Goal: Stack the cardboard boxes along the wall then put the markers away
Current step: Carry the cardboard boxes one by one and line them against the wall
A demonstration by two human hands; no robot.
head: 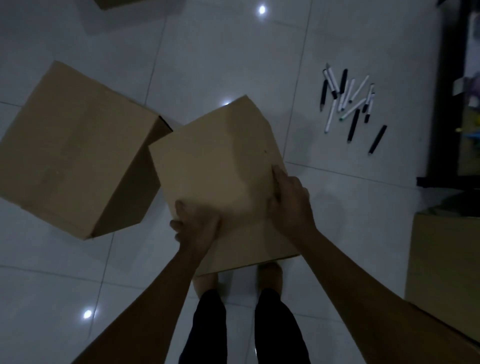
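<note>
Looking down from my head camera, nearest to me I see my own legs in dark trousers and bare feet on a glossy white tiled floor. Both my bare forearms reach forward from the bottom of the view. My left hand clasps the near left corner of a closed cardboard box, fingers curled over its edge. My right hand grips the box's right edge, fingers wrapped onto the top face. The box is tilted, its near edge just above my toes; I cannot tell whether it is off the floor.

Just left of it a second, larger cardboard box sits on the tiles, its right corner close to the held box, perhaps touching. At the right edge of the view, near my right arm, part of a third cardboard box shows.

Farther away to the right, a loose scatter of markers, some black and some white, lies on the floor, well apart from the boxes. Beyond them stands dark furniture. At the far top left, a corner of another box peeks in.
</note>
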